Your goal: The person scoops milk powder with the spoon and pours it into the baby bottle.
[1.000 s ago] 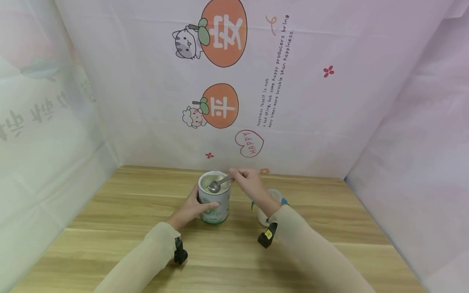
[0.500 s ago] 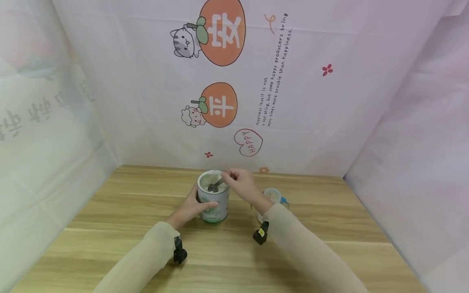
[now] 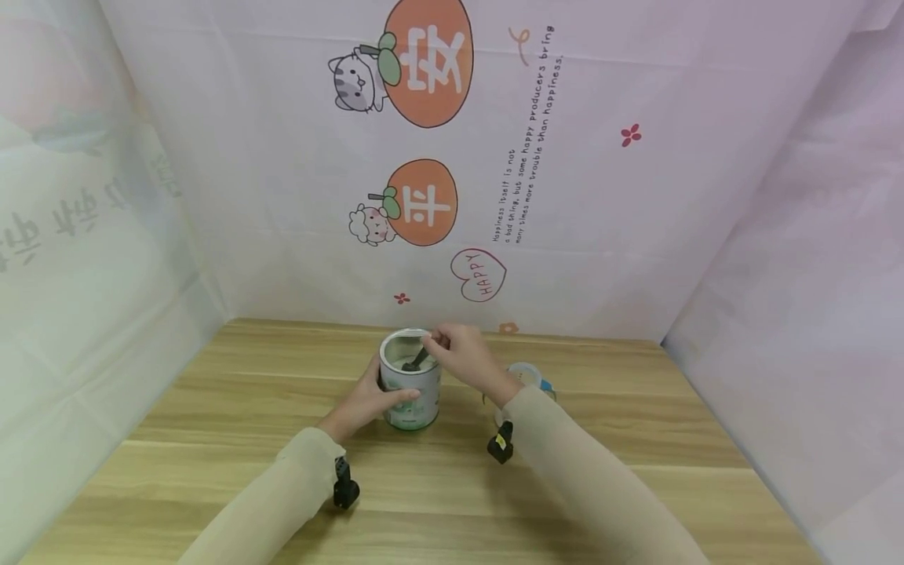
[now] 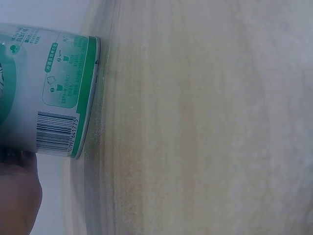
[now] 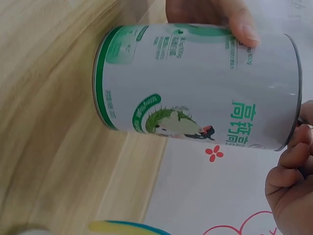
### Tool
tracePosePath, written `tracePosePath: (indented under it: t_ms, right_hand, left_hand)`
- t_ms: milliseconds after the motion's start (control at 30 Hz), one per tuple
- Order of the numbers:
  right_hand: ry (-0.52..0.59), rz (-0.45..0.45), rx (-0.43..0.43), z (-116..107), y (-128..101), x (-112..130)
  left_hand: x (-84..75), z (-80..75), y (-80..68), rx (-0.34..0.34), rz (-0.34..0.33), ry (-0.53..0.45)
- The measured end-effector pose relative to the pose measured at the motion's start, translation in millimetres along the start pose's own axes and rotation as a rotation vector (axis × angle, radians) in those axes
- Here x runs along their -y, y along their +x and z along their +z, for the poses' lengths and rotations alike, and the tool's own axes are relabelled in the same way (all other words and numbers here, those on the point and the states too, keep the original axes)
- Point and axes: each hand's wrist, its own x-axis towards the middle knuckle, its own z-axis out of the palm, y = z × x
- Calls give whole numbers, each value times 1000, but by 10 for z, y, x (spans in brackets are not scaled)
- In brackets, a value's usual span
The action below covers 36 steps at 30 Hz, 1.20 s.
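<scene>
Lower now than a second ago, the metal spoon (image 3: pixel 417 361) has tipped from lying across the rim to pointing steeply down into the open white-and-green cylindrical tin (image 3: pixel 410 388), its bowl sunk inside near the pale contents. That suggests the scooping stroke is under way rather than finished. The right hand (image 3: pixel 459 357) has drawn closer over the tin's mouth and pinches the spoon's handle between curled fingers (image 5: pixel 288 169). The left hand (image 3: pixel 367 404) is wrapped round the tin's near side, thumb (image 5: pixel 242 22) pressed flat on the label, steadying it as before; the tin itself has not shifted and stands upright on the light wooden tabletop (image 3: pixel 212 439), roughly at its middle.

Just behind the right forearm, partly hidden, sits a small pale round container with a blue-and-yellow edge (image 3: pixel 526 375); what it holds cannot be made out. Around the table hang pinkish-white cloth walls (image 3: pixel 636 235) printed with orange fruit, cartoon animals and a red "HAPPY" heart.
</scene>
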Motion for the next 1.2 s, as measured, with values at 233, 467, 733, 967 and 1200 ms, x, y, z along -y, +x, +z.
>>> tracePosePath:
  t_ms: [233,467,733,967,1200]
  right_hand:
    - [-109,-83,22,-6,73,21]
    - [-172,-46,82,-5,138,48]
    - [-238,-12,109,25,178,73]
    - [-283,-6,85,40,191,75]
    - [-307,38,92,21,188,71]
  left_hand:
    - [5,-10,-13,-3,-2,9]
    - [33,-11,-11,10,1,4]
    - [35,-12,-10,5,-6,-4]
    - [34,-4,-5,-6,-13,12]
    - [53,-3,15,-11,-19,9]
